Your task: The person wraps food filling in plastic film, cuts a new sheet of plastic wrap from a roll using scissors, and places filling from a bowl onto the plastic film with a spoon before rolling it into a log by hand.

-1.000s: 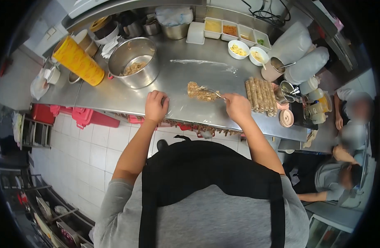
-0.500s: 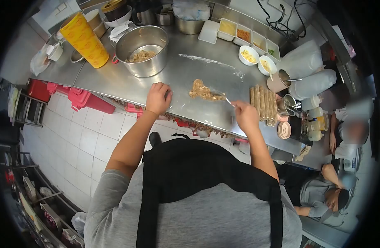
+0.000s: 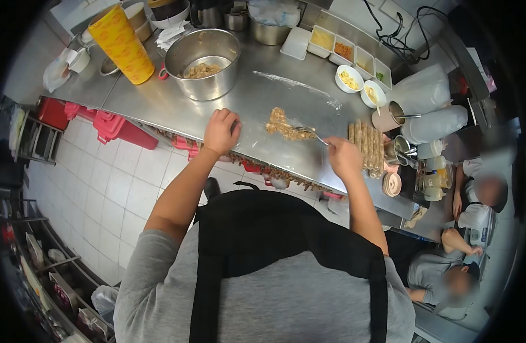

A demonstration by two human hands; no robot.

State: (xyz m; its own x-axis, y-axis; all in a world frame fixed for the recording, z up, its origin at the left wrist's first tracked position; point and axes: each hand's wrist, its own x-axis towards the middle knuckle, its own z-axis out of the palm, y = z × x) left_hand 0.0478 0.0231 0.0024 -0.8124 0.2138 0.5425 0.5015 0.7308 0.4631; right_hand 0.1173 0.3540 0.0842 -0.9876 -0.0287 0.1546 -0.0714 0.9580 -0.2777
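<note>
My right hand [image 3: 345, 156] is closed around the handle of a metal spoon [image 3: 320, 138]. The spoon's head touches a flattened brown, chunky filling [image 3: 283, 126] on the steel counter. What looks like clear plastic film [image 3: 294, 83] lies around the filling, its crumpled far edge catching the light. At the counter's front edge, left of the filling, my left hand [image 3: 221, 132] rests with its fingers curled in; anything under them is hidden. Several plastic-wrapped rolls [image 3: 366, 147] lie side by side just beyond my right hand. A steel pot [image 3: 208, 86] holds more filling behind my left hand.
A yellow patterned cylinder [image 3: 122, 46] stands left of the pot. White bowls [image 3: 348, 79] and ingredient tubs [image 3: 343, 50] line the back right. Cups, squeeze bottles [image 3: 434, 180] and a pink lid [image 3: 392, 184] crowd the right end. Two co-workers [image 3: 440, 271] are at the right.
The spoon has shifted slightly over the filling, which now looks a little wider and flatter. My left hand stays put. The whole view has shifted slightly, and a co-worker's arm has moved.
</note>
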